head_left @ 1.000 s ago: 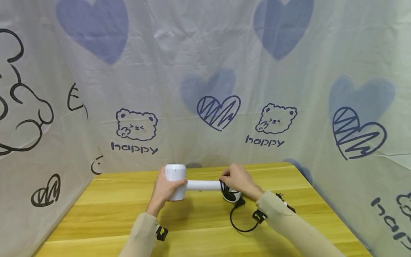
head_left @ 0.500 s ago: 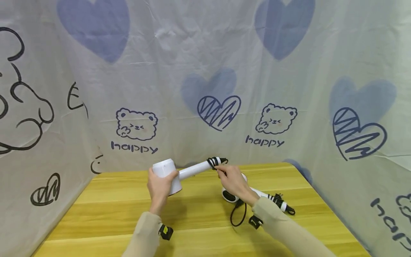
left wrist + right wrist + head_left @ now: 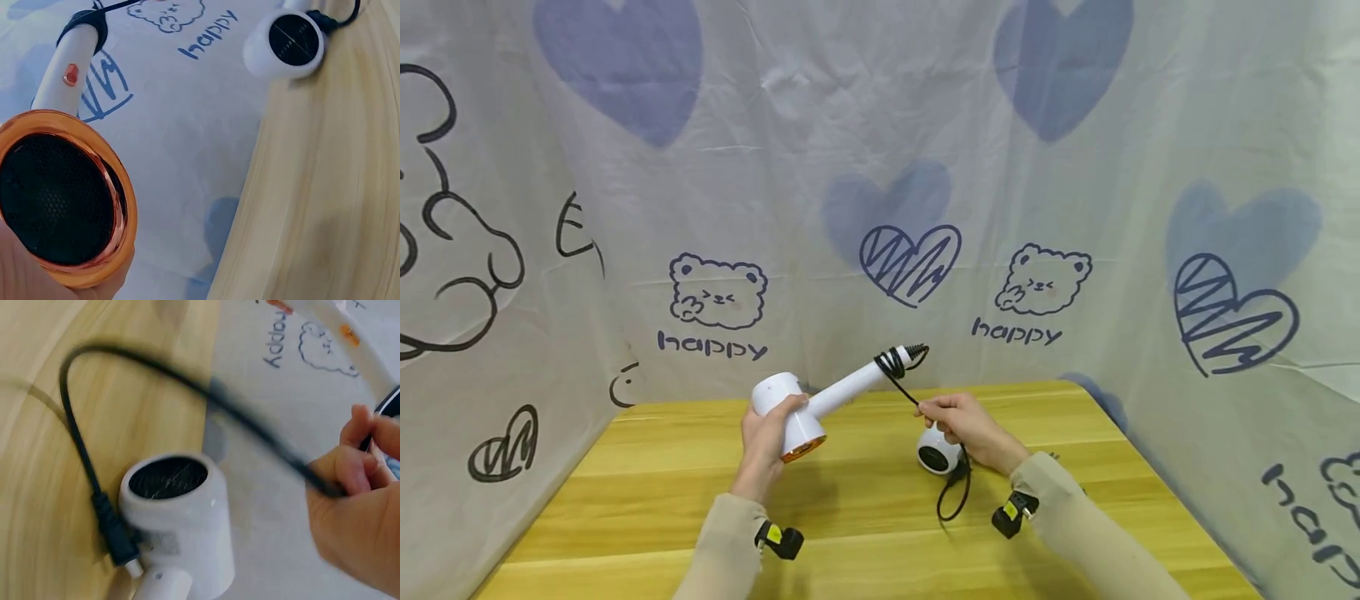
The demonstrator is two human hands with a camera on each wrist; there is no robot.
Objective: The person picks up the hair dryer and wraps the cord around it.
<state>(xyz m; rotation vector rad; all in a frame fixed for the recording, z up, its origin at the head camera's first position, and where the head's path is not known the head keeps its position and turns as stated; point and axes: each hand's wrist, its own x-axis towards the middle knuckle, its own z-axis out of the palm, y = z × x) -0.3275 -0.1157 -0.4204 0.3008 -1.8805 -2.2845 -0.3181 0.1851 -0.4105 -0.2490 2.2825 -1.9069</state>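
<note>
My left hand [image 3: 765, 435] grips the barrel of a white hair dryer [image 3: 850, 388], its handle tilted up to the right. The left wrist view shows its dark mesh opening inside a rose-gold ring [image 3: 125, 206] and a small button [image 3: 70, 75] on the handle. Black cord [image 3: 891, 364] is wound round the handle's end. One stretch of it runs taut to my right hand [image 3: 973, 425], whose thumb and fingers pinch it. Below that hand the cord loops down to its plug [image 3: 115, 532], beside a second white hair dryer [image 3: 215, 540] on the table.
The wooden table [image 3: 685, 492] ends at a white cloth backdrop [image 3: 820, 317] printed with hearts and bears. My right forearm covers most of the second dryer's handle in the head view. Black cameras [image 3: 781, 540] are strapped at both wrists.
The held dryer has risen and tipped from level to slanting, its handle end going up. My right hand has moved from the handle down and right, drawing out a length of cord.
</note>
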